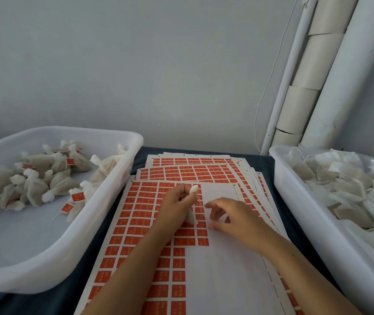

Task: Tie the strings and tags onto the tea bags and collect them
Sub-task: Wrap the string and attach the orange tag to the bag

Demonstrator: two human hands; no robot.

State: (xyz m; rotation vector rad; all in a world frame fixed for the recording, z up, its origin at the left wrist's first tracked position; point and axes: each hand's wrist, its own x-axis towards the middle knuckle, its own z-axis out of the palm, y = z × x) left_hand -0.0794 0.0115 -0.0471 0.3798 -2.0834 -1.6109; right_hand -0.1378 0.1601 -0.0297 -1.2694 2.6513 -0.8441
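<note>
My left grip (178, 202) pinches a tea bag (191, 215) (white, crumpled); my right grip (229, 215), fingers spread, hovers over the tag sheet (149, 223).

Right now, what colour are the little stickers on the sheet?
Orange-red, in a grid on the white sticker sheet, seen clearly in the head view.

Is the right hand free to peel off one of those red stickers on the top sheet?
Probably yes. The right hand hovers open over the top sticker sheet, beside the red tags, with nothing between. The left hand holds a tea bag.
</note>
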